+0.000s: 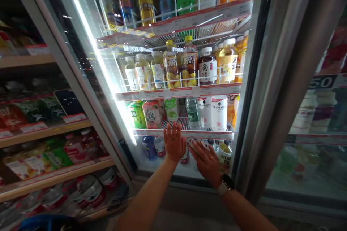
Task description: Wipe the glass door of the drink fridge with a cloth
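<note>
My left hand (174,145) lies with spread fingers against the glass door of a lit drinks fridge, near the lowest shelf edge (184,133). Nothing shows in it. Just to its right, my right hand (204,158) presses a whitish cloth (190,142) to the glass, its fingers stretched over the cloth. A watch (227,182) is on the right wrist. Behind the glass, a clear water bottle (193,112) and a green-labelled bottle (171,109) stand above the hands.
Bottles such as a yellow-capped tea (189,61) and cans (145,1) fill higher fridge shelves. Wooden shelves (51,130) with packed bottles stand at the left. A metal door frame (279,79) and another glass-fronted cooler (311,166) are at the right.
</note>
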`<action>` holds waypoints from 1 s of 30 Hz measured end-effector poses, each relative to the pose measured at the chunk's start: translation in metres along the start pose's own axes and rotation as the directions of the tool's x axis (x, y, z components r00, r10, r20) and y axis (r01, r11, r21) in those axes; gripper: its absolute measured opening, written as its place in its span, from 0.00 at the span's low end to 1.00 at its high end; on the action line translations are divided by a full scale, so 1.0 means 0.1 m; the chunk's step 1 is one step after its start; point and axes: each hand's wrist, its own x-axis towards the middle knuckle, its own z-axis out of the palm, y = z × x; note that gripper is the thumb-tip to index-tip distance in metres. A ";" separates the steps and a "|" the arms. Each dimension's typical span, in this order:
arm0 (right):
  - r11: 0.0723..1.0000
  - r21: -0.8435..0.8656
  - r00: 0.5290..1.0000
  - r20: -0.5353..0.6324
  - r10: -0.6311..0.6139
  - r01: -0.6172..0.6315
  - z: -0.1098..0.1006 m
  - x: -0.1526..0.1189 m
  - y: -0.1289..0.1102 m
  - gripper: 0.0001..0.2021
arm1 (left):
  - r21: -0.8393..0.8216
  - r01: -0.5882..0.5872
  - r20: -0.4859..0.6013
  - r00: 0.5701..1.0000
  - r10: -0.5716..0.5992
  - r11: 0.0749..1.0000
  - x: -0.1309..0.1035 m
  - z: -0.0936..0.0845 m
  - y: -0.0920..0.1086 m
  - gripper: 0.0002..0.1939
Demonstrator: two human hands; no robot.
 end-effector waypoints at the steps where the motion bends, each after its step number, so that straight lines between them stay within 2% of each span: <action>1: 1.000 0.000 0.999 0.027 -0.021 0.021 0.00 -0.06 -0.01 0.24 | -0.003 -0.018 0.004 1.000 0.018 1.000 0.00 -0.01 -0.01 0.32; 4: 0.998 0.012 0.993 0.098 -0.060 0.059 -0.06 -0.07 0.03 0.24 | -0.003 -0.058 0.022 0.998 0.058 0.998 -0.04 -0.03 -0.04 0.32; 6: 0.998 0.021 0.996 0.079 -0.052 0.051 -0.12 0.04 0.10 0.26 | 0.003 -0.056 0.043 0.998 0.056 0.998 -0.08 -0.03 -0.06 0.33; 9: 0.998 0.045 0.990 -0.131 0.048 -0.043 -0.22 0.34 0.26 0.29 | 0.011 -0.037 0.072 0.997 0.036 0.999 -0.16 -0.02 -0.05 0.34; 12: 0.988 0.063 0.921 -0.356 0.157 -0.144 -0.30 0.62 0.41 0.33 | 0.031 -0.027 0.073 0.997 0.025 0.999 -0.22 0.00 -0.02 0.34; 14: 0.983 0.072 0.898 -0.402 0.182 -0.167 -0.31 0.73 0.45 0.32 | 0.047 -0.020 0.060 0.998 0.017 0.999 -0.25 0.01 -0.01 0.33; 16: 0.982 0.082 0.911 -0.367 0.189 -0.171 -0.29 0.75 0.41 0.30 | 0.055 -0.020 0.037 0.999 0.018 0.998 -0.26 0.01 0.00 0.32; 19: 0.984 0.102 0.956 -0.243 0.167 -0.146 -0.18 0.65 0.24 0.23 | 0.064 -0.024 0.009 1.000 0.023 0.998 -0.28 0.02 0.01 0.31; 22: 0.990 0.135 0.990 -0.129 0.061 -0.043 -0.05 0.45 0.06 0.19 | 0.063 -0.016 0.000 1.000 0.016 0.998 -0.29 0.04 0.01 0.31; 24: 0.992 0.129 0.995 -0.101 -0.005 0.018 0.01 0.31 -0.01 0.19 | 0.046 -0.018 -0.003 1.000 0.018 0.999 -0.30 0.05 0.01 0.31; 27: 0.991 0.111 0.997 -0.043 -0.064 0.069 -0.01 0.19 -0.01 0.21 | 0.022 -0.018 0.004 1.000 0.018 1.000 -0.31 0.04 0.01 0.30; 30: 0.996 0.066 0.998 -0.021 -0.051 0.052 -0.12 0.28 0.12 0.22 | 0.022 -0.012 0.009 1.000 0.012 1.000 -0.29 0.03 0.02 0.31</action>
